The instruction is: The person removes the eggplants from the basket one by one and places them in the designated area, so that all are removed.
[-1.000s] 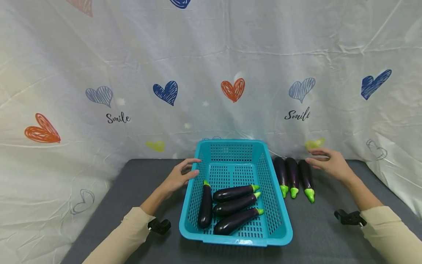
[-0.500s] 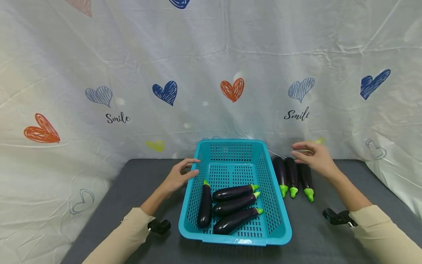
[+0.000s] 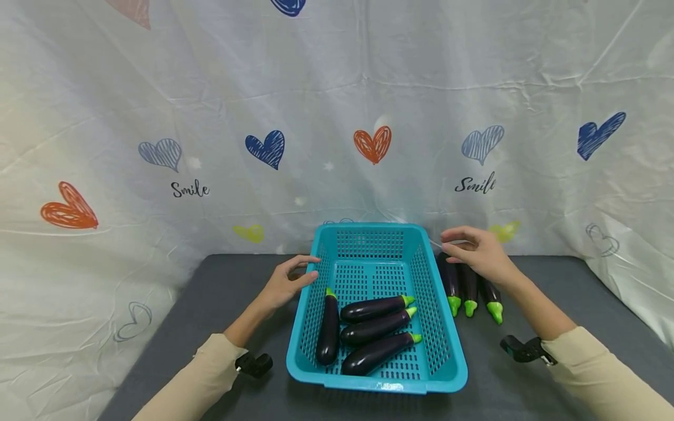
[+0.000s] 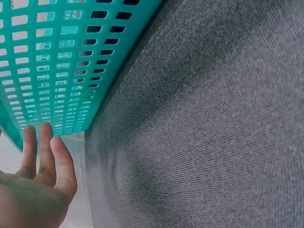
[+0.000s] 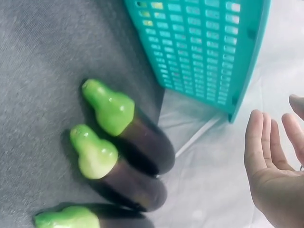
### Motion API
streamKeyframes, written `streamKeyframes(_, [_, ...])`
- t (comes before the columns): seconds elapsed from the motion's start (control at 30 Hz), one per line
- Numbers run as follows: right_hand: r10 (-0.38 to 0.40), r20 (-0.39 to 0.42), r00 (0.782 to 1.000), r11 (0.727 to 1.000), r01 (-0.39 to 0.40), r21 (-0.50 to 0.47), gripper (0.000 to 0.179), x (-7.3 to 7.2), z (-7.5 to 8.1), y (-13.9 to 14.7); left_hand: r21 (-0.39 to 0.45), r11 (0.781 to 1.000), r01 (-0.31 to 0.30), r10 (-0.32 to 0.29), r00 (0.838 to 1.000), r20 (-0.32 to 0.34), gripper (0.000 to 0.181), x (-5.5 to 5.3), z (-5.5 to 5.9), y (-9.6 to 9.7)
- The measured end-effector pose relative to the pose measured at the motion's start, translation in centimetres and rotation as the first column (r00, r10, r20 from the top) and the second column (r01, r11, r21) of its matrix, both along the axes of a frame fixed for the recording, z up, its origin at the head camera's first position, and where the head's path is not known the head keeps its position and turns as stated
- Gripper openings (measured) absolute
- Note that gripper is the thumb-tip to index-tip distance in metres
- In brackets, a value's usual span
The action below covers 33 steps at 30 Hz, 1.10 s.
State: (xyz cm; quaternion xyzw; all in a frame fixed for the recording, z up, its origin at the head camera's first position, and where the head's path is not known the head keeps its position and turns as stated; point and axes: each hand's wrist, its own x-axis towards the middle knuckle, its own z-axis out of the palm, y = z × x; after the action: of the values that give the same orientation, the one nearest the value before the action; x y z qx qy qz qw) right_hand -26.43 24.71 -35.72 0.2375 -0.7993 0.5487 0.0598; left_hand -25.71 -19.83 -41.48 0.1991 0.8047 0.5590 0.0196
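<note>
A turquoise perforated plastic basket (image 3: 377,386) stands mid-table with several dark purple eggplants (image 3: 371,330) in its near half. My left hand (image 3: 284,282) is at the basket's left side, thumb and index finger at the rim. In the left wrist view, its other fingers (image 4: 46,152) extend beside the slotted outer wall. Three more eggplants (image 5: 142,142) with bright green stem ends lie side by side right of the basket, stems toward me. Above their far ends my right hand (image 3: 480,252) hovers, fingers relaxed and holding nothing, partly covering them in the head view.
The table has a dark grey cloth cover (image 3: 210,304). Right behind it hangs a whitish curtain (image 3: 326,105) printed with hearts and "Smile". Black wrist cameras sit at both sleeves, the right one (image 3: 526,349) over the table.
My right hand has moved left across the three eggplants, from the rightmost toward the one nearest the basket. The left hand, basket and eggplants stay as they were.
</note>
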Motion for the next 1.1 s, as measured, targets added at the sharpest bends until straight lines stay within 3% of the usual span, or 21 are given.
streamKeyframes(0.4, [0.024,0.018,1.0,0.998,-0.025,0.06,0.033,-1.2,2.3,-2.7,0.017,1.0,0.014,-0.014,1.0,0.021,0.039,0.9,-0.2,-0.8])
streamKeyframes(0.77, [0.099,0.028,0.995,0.993,-0.101,0.054,0.03,-2.8,4.6,-6.9,0.055,0.992,0.111,-0.11,0.994,-0.028,0.045,2.1,-0.5,-1.9])
streamKeyframes(1.1, [0.148,0.09,0.985,0.988,-0.152,0.04,0.03,-3.6,5.6,-10.7,0.05,0.992,0.12,-0.12,0.993,-0.006,0.044,2.1,-0.4,-1.6])
